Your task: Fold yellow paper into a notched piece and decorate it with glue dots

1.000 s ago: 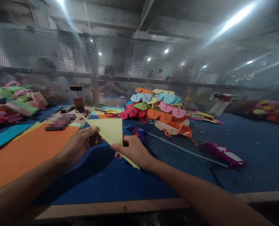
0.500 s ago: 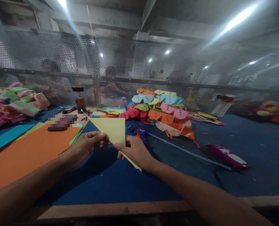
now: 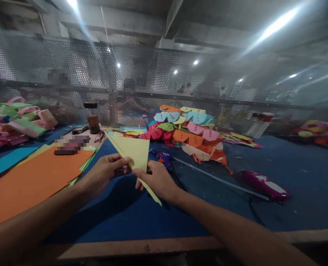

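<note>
A pale yellow sheet of paper point(image 3: 134, 149), folded to a triangle with a narrow strip along its long slanted edge, is held up above the blue table top point(image 3: 119, 221). My left hand point(image 3: 110, 168) pinches the slanted edge from the left, thumb on top. Lower along the same edge, my right hand point(image 3: 156, 179) grips the paper between thumb and fingers. The fingers behind the paper are partly hidden. Just beyond my right hand lies a blue glue gun point(image 3: 164, 159) with a clear glue stick point(image 3: 219, 177) stretching to its right.
Orange paper sheets point(image 3: 36, 177) lie on the left under a dark pixelated object point(image 3: 72, 144). Folded paper pieces with red dots point(image 3: 191, 138) are piled at centre back. A purple device point(image 3: 265, 184) sits on the right. Yellow-handled scissors point(image 3: 132, 133) and a brown jar point(image 3: 93, 123) stand farther back.
My left hand has shifted slightly right along the paper's slanted edge. The folded paper has turned a little clockwise, its lower tip moving left and down. Both hands keep their grip.
</note>
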